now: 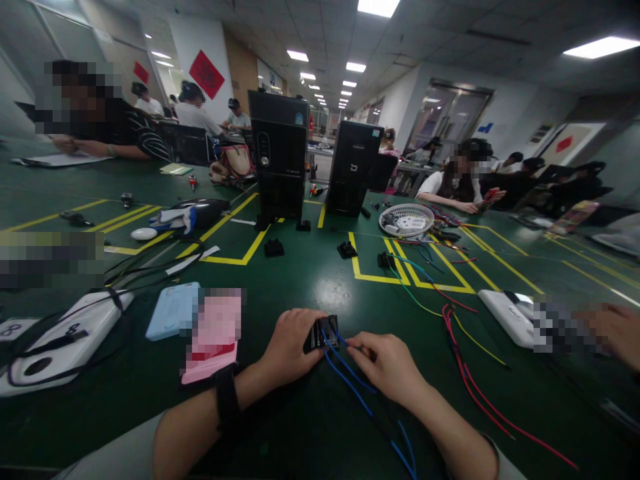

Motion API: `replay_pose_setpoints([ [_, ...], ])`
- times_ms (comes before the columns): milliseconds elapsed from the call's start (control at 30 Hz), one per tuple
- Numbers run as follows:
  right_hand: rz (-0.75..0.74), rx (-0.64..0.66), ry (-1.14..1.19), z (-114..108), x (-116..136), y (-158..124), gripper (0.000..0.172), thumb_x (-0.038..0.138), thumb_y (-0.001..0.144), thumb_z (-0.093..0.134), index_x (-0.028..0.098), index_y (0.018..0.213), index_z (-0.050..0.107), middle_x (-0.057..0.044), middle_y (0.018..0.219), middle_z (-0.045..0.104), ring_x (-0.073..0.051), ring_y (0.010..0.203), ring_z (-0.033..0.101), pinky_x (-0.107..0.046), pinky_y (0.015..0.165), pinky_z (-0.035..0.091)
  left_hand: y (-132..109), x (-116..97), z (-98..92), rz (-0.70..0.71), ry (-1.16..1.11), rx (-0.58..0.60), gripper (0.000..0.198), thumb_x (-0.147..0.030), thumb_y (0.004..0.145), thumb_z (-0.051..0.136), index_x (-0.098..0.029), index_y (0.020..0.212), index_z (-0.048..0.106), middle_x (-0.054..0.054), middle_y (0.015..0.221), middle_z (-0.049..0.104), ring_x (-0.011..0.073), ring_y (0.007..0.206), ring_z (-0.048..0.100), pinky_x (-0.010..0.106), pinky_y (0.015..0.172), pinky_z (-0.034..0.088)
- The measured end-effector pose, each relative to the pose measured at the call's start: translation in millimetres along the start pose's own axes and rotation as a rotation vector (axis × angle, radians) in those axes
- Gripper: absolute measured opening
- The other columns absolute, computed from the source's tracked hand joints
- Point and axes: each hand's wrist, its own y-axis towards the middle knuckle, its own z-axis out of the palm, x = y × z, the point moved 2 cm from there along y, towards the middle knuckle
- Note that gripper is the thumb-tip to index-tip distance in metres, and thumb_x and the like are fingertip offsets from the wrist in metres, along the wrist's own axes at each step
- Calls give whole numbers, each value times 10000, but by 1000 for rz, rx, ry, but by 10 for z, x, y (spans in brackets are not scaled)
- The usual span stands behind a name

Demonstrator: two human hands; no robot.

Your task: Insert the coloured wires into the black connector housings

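At the near middle of the green table, my left hand (290,345) is closed around a small black terminal block (329,329), thumb on the near side and fingers over the far side. Blue wires (356,378) run from the block toward me and curve down to the right. My right hand (389,365) pinches one blue wire close to where it meets the block. Whether that wire's end is inside the block cannot be made out. A black band sits on my left wrist.
Red wires (463,370) lie right of my right hand. A pink case (213,333) and a light blue box (173,310) lie left. Beyond stand two black computer towers (280,153), several black blocks (274,247) and a white basket (406,220). Another person's hand (617,330) shows at right.
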Motion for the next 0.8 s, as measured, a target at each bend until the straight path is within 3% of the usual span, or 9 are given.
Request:
replay_pose_setpoints([
  [200,-8,-134,161,30,43,-21,210,289,883,516,185,881,698,44,500,494,-100,469,471,-213,515,331,-1,-14,-11,-5,0,4,436,-280,738,635,-262,1155,506,46,1121,599,264,1048,527,441,927,364],
  [333,-56,-75,230,109,71,-31,222,300,891,513,170,917,691,51,511,484,-88,463,444,-203,503,325,-4,-25,-19,-5,-2,16,438,-282,735,639,-260,1153,509,48,1116,602,269,1046,528,446,927,365],
  [533,-39,23,33,90,54,-17,182,264,872,533,229,914,707,31,573,588,-106,526,545,-214,524,317,-1,-13,-14,-2,-2,8,427,-294,749,631,-263,1157,509,52,1130,602,273,1057,530,451,929,366],
  [667,29,32,-79,42,44,-11,167,260,851,547,267,908,703,32,575,606,-128,534,563,-228,515,285,0,-15,-13,-3,2,10,440,-284,735,644,-256,1155,513,48,1123,603,270,1051,531,444,930,365],
  [800,50,-25,29,9,38,-10,176,276,858,528,223,863,695,34,530,552,-122,498,517,-225,514,306,0,-22,-14,-9,5,10,431,-283,740,638,-257,1151,513,49,1116,604,267,1042,532,441,924,365],
])
